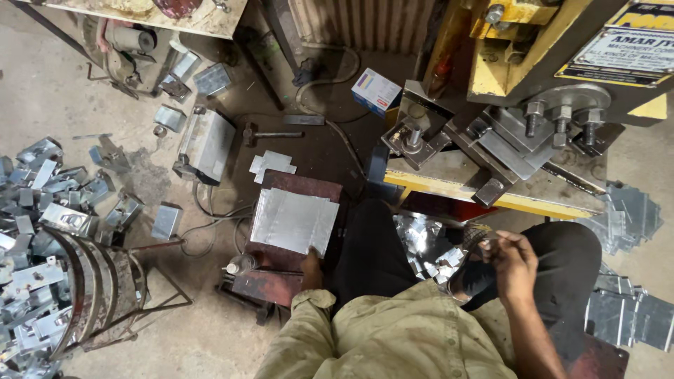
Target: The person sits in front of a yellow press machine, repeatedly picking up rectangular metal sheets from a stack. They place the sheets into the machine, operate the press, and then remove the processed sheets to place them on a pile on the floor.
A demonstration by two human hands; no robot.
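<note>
bin of bent metal brackets (42,231) stood far left of the sheet stack | left hand (311,270) lay at the near edge of the stacked metal sheets (295,220), grip not discernible | right hand (511,263), well right of the stack, pinched a thin metal piece (469,270) | press machine (512,91) beyond

You are in a metal workshop: a yellow press machine (519,77) with heavy bolts stands over a stained concrete floor (42,98), stamped sheet-metal brackets (42,203) lie heaped to one side, cut metal plates (295,219) are stacked on a rusty stand (270,277), and a hammer (270,133) lies nearby.
</note>
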